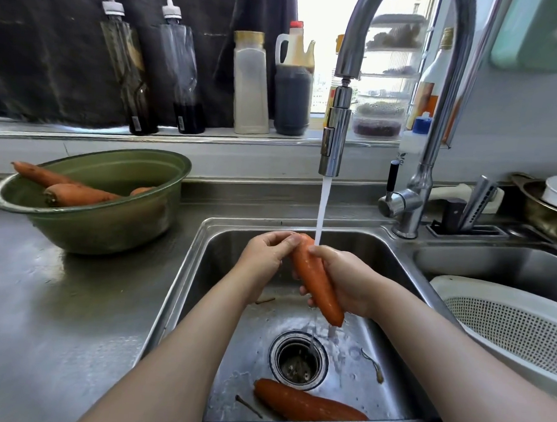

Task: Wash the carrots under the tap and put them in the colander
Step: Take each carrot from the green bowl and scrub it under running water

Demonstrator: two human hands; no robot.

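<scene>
The carrot [315, 277] I'm working on sits over the middle of the sink [203, 271], tilted with its thick top toward twelve o'clock and its tip toward five, right under the water [322, 210] falling from the tap [335, 139]. My left hand [265, 258] pinches the thick top from the ten o'clock side. My right hand [348, 279] wraps the body from the three o'clock side, thumb on top near the stream, so both hands are closed on this one carrot. Water runs off its tip toward the drain [298, 360] at six o'clock below it. A second carrot [306, 402] lies on the sink floor past the drain, wet-looking; I can't say whether it is washed or waiting. Out at nine to ten o'clock on the counter stands the green bowl [108, 227] with at least three more carrots [74, 193] in it, dull and I'd guess unwashed. The white colander [507, 323] sits at four o'clock in the neighbouring basin, and the part I can see holds no carrot. So I judge the job early: one carrot mid-rinse, nothing delivered to the colander as far as shows, and the bowl's carrots plus the one in the sink left to do.
</scene>
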